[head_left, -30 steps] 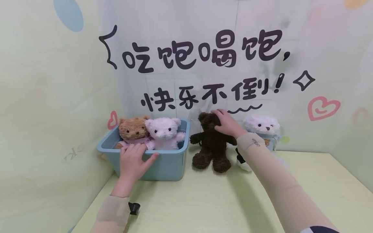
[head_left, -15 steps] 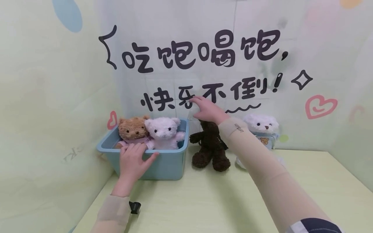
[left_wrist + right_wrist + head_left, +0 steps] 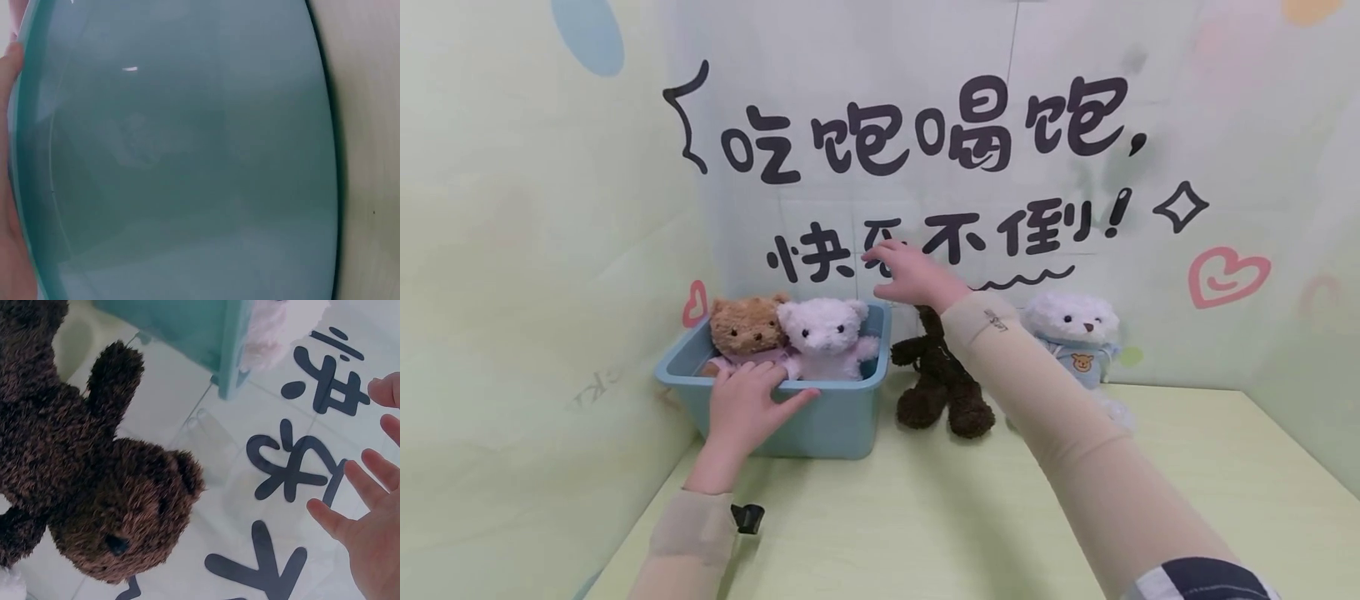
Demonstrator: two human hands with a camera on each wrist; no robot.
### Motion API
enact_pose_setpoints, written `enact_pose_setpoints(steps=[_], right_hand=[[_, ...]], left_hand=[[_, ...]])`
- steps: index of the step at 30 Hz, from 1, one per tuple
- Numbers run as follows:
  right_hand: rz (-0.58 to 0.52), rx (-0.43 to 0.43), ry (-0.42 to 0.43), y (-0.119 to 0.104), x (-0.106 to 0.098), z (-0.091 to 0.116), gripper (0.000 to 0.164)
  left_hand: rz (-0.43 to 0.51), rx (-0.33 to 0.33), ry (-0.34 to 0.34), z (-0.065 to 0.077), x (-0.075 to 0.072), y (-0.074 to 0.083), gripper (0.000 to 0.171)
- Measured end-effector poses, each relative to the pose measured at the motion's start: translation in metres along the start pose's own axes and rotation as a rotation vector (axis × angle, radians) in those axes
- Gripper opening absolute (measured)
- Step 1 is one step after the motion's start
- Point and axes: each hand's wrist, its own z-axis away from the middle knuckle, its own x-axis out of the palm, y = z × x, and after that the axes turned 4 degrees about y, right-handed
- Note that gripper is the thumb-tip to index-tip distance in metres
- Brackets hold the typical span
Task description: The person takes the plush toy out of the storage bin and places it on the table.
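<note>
Left hand [image 3: 747, 408]: gripping front rim of blue bin [image 3: 835, 421]. Right hand [image 3: 916, 275]: empty, fingers spread. Dark-brown bear [image 3: 81, 450]: shaggy, dark-nosed; head mostly hidden behind right arm [image 3: 1037, 392] in head view.

Three views share one bin [image 3: 838, 425]
Head faces forward, down; left wrist, sideways, close against it; right wrist, rotated, near the bear [image 3: 137, 506].

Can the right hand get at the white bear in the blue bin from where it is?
Probably yes. The right hand is empty, raised near the blue bin, and the white bear sticks up above the rim, uncovered. The left hand is on the front rim, leaving the way from above free.
</note>
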Motion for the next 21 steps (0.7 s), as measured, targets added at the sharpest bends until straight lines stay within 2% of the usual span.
enact_pose_setpoints(steps=[6,15,21], right_hand=[[-0.014,-0.032,-0.003,-0.011,0.003,-0.009,0.045],[-0.049,-0.026,-0.027,-0.031,0.02,-0.026,0.041],[-0.075,-0.072,-0.023,-0.048,0.035,-0.037,0.038]], left_hand=[[-0.01,-0.013,-0.059,0.002,-0.008,0.0,0.05],[-0.005,0.018,-0.081,0.01,-0.025,0.001,0.05],[-0.009,0.029,-0.091,0.01,-0.028,0.003,0.05]])
